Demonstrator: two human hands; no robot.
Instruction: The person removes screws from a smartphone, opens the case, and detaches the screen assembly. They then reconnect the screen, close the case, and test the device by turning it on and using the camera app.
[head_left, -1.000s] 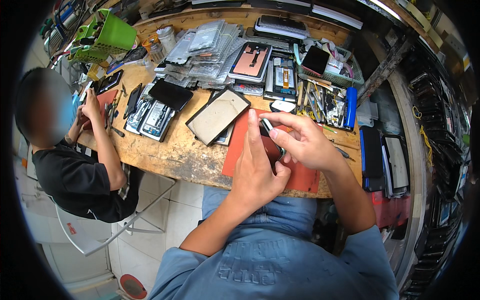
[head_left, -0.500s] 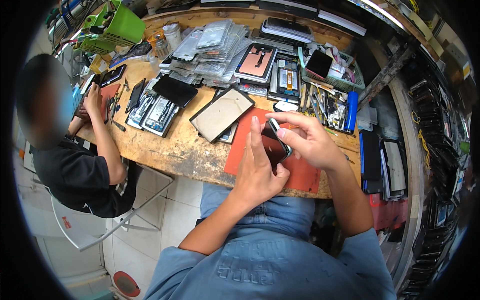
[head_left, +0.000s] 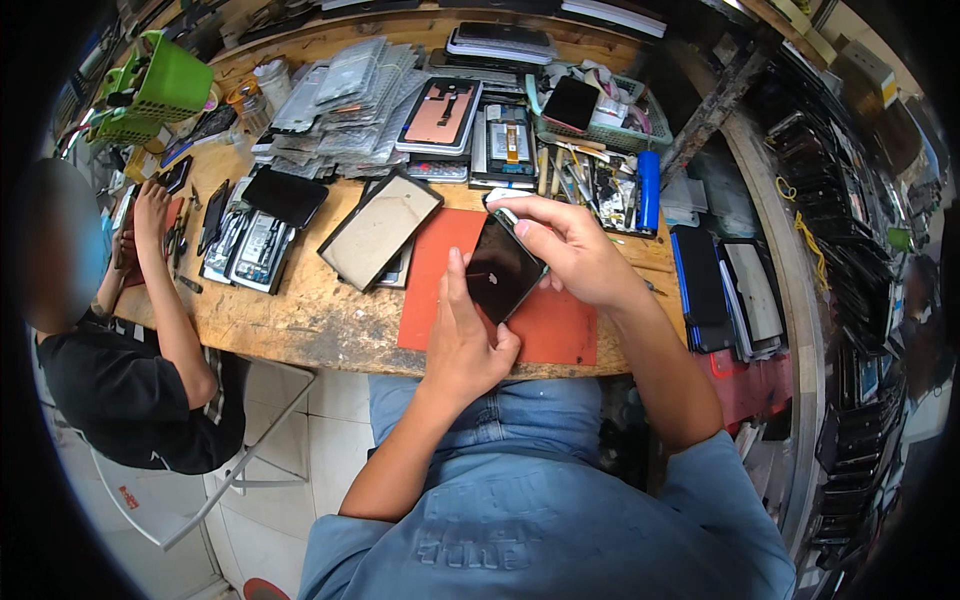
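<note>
Above an orange-red mat (head_left: 424, 315), both my hands hold a dark, glossy phone (head_left: 503, 278) tilted, its black face showing. My left hand (head_left: 462, 345) supports its left and lower edges, with the fingers pointing up along one side and the thumb at the bottom corner. On the far and right side, my right hand (head_left: 580, 252) grips the phone's edge, thumb and index finger near the upper corner. Part of the right hand's other fingers is hidden behind the phone. Left of the mat lies a pale rectangular panel with a dark frame (head_left: 383, 232).
Opened phones (head_left: 255, 245) lie on the wooden bench (head_left: 285, 325). Stacked bubble-wrapped parcels (head_left: 345, 105) fill the back. Tools, a blue cylinder (head_left: 648, 190) and a basket (head_left: 650, 130) stand at the right. A co-worker (head_left: 130, 390) sits at the left, handling a device.
The phone has turned so more of its dark face shows. My head view has shifted, moving the bench and mat leftward in the picture. Both hands still hold the phone.
</note>
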